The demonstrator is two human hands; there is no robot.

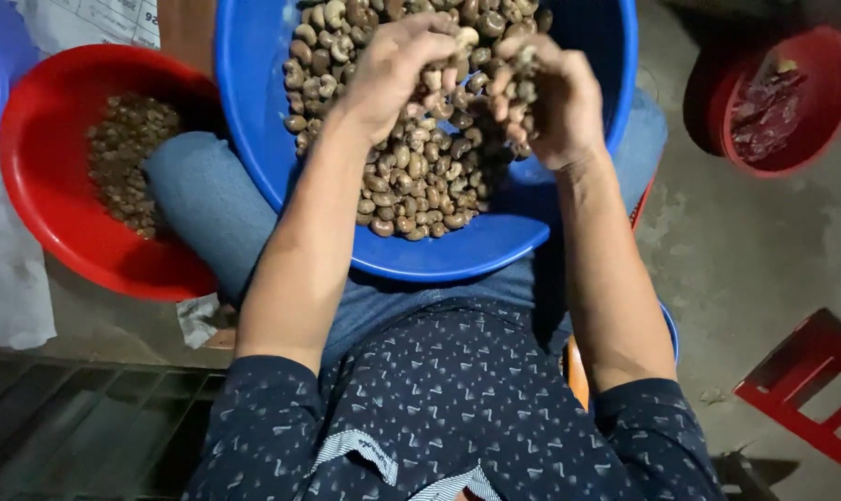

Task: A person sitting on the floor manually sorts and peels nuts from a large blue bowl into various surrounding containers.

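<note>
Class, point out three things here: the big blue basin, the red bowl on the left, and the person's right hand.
blue basin [253,111], head view, bare left inner wall.
red bowl [49,176], head view, bare inner wall.
right hand [555,102], head view, back of the hand.

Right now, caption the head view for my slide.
Both hands, left hand and right hand, scoop nuts over a blue basin on the lap.

left: red basin [40,199] blocks | right: bare floor [736,269] open | ahead: nut pile [420,176]
</note>
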